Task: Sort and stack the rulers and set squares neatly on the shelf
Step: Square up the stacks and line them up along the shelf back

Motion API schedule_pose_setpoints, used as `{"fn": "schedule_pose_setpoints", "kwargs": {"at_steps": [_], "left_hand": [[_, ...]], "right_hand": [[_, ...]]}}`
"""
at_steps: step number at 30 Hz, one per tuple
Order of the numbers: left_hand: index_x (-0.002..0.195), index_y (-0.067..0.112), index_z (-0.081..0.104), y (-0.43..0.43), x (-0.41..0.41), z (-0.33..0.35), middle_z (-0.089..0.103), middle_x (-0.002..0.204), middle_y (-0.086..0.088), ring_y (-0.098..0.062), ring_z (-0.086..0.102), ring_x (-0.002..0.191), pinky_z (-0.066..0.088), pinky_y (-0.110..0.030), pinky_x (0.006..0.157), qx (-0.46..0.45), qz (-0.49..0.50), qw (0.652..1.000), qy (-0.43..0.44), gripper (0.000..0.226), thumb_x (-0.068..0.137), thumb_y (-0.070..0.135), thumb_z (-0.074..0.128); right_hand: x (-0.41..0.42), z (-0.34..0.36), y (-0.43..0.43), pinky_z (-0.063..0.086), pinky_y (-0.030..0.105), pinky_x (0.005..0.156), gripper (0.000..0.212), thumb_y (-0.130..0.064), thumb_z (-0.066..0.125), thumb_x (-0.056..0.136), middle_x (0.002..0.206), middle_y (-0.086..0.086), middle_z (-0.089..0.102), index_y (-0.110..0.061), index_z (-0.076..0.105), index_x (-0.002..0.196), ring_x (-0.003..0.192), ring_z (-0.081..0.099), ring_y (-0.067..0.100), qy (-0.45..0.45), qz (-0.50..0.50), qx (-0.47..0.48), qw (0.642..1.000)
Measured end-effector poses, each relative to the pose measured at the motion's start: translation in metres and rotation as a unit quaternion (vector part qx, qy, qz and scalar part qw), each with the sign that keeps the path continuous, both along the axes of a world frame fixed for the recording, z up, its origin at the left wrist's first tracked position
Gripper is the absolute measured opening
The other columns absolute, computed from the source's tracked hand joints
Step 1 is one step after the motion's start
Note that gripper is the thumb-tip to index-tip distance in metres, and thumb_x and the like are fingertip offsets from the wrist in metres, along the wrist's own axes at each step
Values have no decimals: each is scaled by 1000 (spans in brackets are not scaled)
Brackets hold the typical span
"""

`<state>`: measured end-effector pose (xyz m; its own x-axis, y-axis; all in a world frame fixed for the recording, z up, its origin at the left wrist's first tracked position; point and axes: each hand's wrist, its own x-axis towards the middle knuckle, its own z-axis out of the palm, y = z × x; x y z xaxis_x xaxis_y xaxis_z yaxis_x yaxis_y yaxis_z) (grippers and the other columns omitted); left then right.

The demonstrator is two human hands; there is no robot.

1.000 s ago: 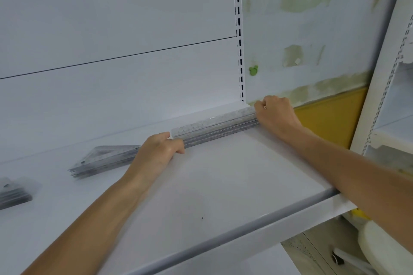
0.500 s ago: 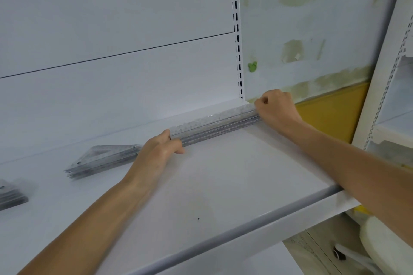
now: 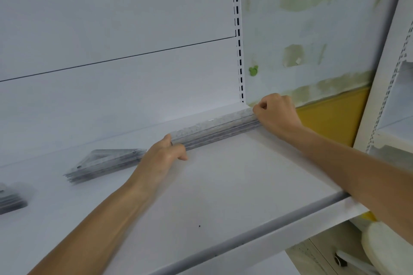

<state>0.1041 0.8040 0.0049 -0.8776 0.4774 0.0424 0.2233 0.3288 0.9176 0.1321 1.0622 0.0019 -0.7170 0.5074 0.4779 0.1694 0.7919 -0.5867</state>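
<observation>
A stack of clear rulers (image 3: 214, 128) lies along the back of the white shelf (image 3: 223, 185), close to the back panel. My left hand (image 3: 164, 156) grips the stack's left end, thumb on top and fingers curled at its front edge. My right hand (image 3: 276, 116) holds the right end with curled fingers, at the shelf's right corner. A stack of clear set squares (image 3: 105, 164) lies to the left of my left hand. Another small stack of clear set squares (image 3: 10, 200) sits at the far left edge, partly cut off.
A slotted upright (image 3: 238, 33) runs up the back at the shelf's right end. Beyond it is a patchy wall with a yellow panel (image 3: 330, 118). A second white shelving unit (image 3: 393, 96) stands at the right. A white rounded object (image 3: 384, 250) sits below.
The ruler stack has slid back closer to the rear panel and its layers are more even. Both hands stay on its ends, with the right hand's fingers curled tighter.
</observation>
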Motion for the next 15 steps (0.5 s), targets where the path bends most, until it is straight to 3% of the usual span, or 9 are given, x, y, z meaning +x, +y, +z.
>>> {"fn": "schedule_pose_setpoints", "kwargs": {"at_steps": [4, 6, 8, 9, 11, 13, 15], "left_hand": [[76, 12, 46, -3, -7, -4, 42, 79, 0, -17, 36, 77, 26, -33, 79, -26, 8, 999, 23, 34, 52, 34, 57], [80, 20, 49, -2, -8, -4, 51, 91, 4, -16, 46, 86, 33, -30, 89, -6, 35, 999, 19, 28, 55, 33, 56], [90, 24, 51, -1, -6, -2, 54, 102, 3, -16, 50, 100, 34, -32, 101, 19, 67, 998, 3, 36, 55, 34, 56], [86, 26, 49, 0, -6, -2, 54, 99, 2, -17, 50, 97, 37, -30, 96, 22, 79, 997, 6, 33, 55, 35, 56], [75, 32, 44, 1, -3, -2, 47, 83, 8, -14, 43, 85, 35, -23, 69, 4, 105, 993, 59, 21, 60, 37, 57], [100, 27, 54, 1, -1, -3, 53, 96, 12, -11, 48, 90, 33, -17, 66, -4, 134, 983, 123, 26, 75, 31, 62], [124, 19, 47, 2, -2, -1, 55, 118, 9, -6, 50, 105, 36, -17, 80, -1, 139, 973, 185, 44, 83, 23, 62]], "right_hand": [[0, -2, 3, 25, 29, 48, 29, -11, 47, 84, 60, 10, 37, -7, 37, 58, 53, 27, 19, 14, 7, -51, 999], [-2, -2, 3, 31, 29, 52, 24, -12, 45, 87, 65, 12, 44, -5, 45, 64, 58, 34, 21, 4, 2, -62, 998], [-3, -3, 3, 36, 32, 60, 24, -16, 43, 90, 74, 17, 51, 0, 51, 74, 66, 41, 22, -10, -3, -42, 999], [-3, -3, 4, 39, 33, 65, 25, -19, 44, 92, 82, 17, 54, 1, 53, 82, 72, 44, 23, -10, -1, -25, 1000], [-1, -1, 5, 41, 31, 76, 29, -29, 49, 92, 97, 8, 55, -2, 55, 101, 88, 49, 20, 9, 21, 6, 1000], [2, 7, 7, 40, 24, 82, 37, -36, 61, 86, 102, -1, 56, -8, 57, 109, 96, 52, 14, 33, 74, 29, 996], [3, 19, 8, 35, 15, 83, 45, -37, 73, 76, 109, -5, 60, -13, 60, 112, 103, 54, 11, 8, 153, 48, 987]]}}
